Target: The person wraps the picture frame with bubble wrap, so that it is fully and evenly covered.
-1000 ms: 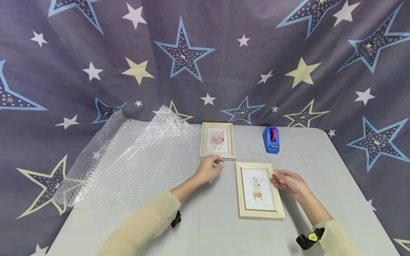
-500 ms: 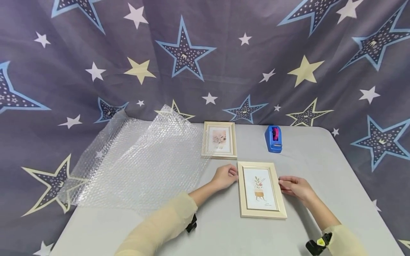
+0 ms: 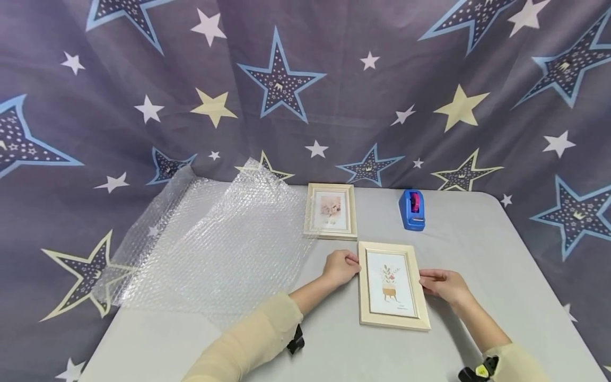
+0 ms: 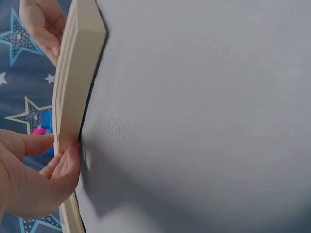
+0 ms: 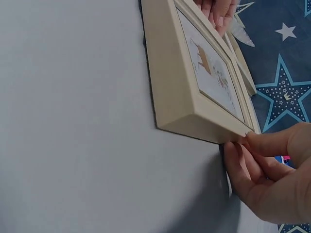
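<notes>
A cream picture frame (image 3: 394,286) with a plant print lies face up on the table. At its left side my left hand (image 3: 341,267) pinches the edge; in the left wrist view that hand (image 4: 39,177) has its thumb over the front rim and fingers against the side. Opposite, my right hand (image 3: 444,285) pinches the right edge. The right wrist view shows this hand's (image 5: 272,170) thumb on the rim and its fingers low at the side of the frame (image 5: 170,73). Whether the fingertips reach underneath is hidden.
Behind lies a second picture frame (image 3: 331,211), its left side partly under a large sheet of bubble wrap (image 3: 219,249) spread over the table's left. A blue tape dispenser (image 3: 412,210) stands at the back right. A star-patterned curtain (image 3: 334,101) hangs behind the table (image 3: 477,254).
My left hand has moved right, from in front of the rear picture frame to the near frame's left edge, and now grips it. My right hand stays at the right edge. The view has shifted slightly.
</notes>
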Motion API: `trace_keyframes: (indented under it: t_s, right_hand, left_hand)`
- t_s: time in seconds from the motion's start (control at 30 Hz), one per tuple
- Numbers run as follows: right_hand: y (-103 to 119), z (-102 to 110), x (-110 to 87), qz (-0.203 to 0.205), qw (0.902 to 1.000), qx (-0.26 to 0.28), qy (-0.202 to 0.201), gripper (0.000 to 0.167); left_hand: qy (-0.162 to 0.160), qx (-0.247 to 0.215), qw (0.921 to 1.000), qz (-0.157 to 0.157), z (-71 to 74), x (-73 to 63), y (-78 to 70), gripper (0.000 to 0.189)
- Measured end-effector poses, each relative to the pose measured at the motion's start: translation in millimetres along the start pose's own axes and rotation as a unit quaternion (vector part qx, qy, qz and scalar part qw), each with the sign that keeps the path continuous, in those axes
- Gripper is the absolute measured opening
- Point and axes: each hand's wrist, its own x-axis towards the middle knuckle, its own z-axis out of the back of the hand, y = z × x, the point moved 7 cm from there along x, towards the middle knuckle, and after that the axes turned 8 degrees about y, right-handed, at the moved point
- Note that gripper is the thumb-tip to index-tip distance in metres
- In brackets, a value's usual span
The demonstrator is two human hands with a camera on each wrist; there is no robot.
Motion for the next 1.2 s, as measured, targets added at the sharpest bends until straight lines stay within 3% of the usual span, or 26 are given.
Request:
trace_keyframes:
  t_s: [0.1, 0.37, 0.53, 0.8, 0.97, 1.2]
  right_hand:
    - [1, -1, -0.2, 0.005, 0.9999, 0.010, -0.007, 0.048]
    - [11, -2, -1.3, 0.029, 0.9983, 0.047, -0.017, 0.053]
    - [12, -2, -0.2, 0.017, 0.9989, 0.034, -0.027, 0.057]
    - [11, -9, 3.5, 0.018, 0.9870, 0.160, -0.003, 0.061]
    - [15, -9, 3.4, 0.004, 0.9839, 0.179, -0.009, 0.062]
    - [26, -10, 3.7, 0.007, 0.9798, 0.200, 0.000, 0.063]
  left_hand:
    - [-0.004, -0.012, 0.9999, 0.010, 0.2, -0.2, -2.3, 0.015]
    - [-0.010, -0.101, 0.9947, 0.016, 3.5, 1.8, -2.9, 0.032]
    - [0.005, -0.174, 0.9844, 0.025, 3.1, 5.5, 3.5, 0.040]
    - [0.008, -0.244, 0.9691, 0.038, 4.7, 10.9, 15.6, 0.045]
    - [0.013, -0.281, 0.9592, 0.025, 7.9, 12.2, 15.3, 0.046]
    - [0.041, -0.329, 0.9428, 0.036, 15.5, 16.1, 13.5, 0.045]
